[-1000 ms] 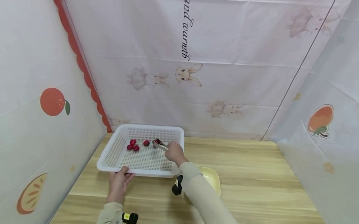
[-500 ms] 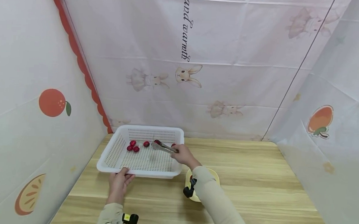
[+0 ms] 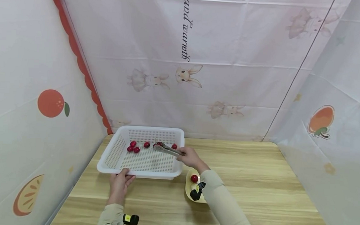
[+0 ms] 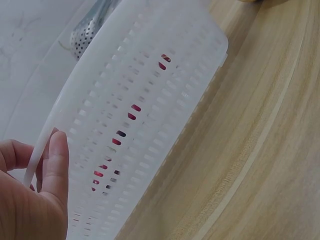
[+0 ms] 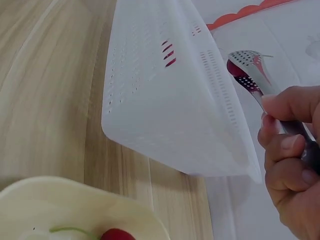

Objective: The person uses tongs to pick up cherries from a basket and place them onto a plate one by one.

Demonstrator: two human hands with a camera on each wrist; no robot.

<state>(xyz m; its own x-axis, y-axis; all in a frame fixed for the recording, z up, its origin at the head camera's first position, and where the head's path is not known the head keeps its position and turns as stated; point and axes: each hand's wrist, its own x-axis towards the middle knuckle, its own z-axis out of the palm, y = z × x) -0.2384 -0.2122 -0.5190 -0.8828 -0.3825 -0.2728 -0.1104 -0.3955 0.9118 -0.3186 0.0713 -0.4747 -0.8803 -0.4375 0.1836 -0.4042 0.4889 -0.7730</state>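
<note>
My left hand point(image 3: 119, 185) pinches the front rim of a white perforated plastic basket point(image 3: 154, 174), thumb over the rim and fingers beneath. With my right hand point(image 3: 191, 157) I grip metal tongs point(image 3: 170, 150) at the basket's right side. Between the perforated tips of the tongs is a dark red cherry point(image 5: 231, 68), its thin stem sticking out in the right wrist view. Several cherries point(image 3: 136, 150) lie on the basket's floor, mostly at the left, and another cherry point(image 3: 174, 146) sits near its right wall.
A pale yellow bowl point(image 3: 188, 190) stands on the wooden table point(image 3: 249, 181) to the right of the basket, partly covered by my right forearm. One red cherry point(image 3: 194, 178) with a green stem lies in it. Printed cloth walls point(image 3: 227, 124) enclose the table.
My right hand has moved right and nearer to me, bringing the tongs and the cherry along. More of the bowl and the cherry at the right wall now show. My left hand stays put.
</note>
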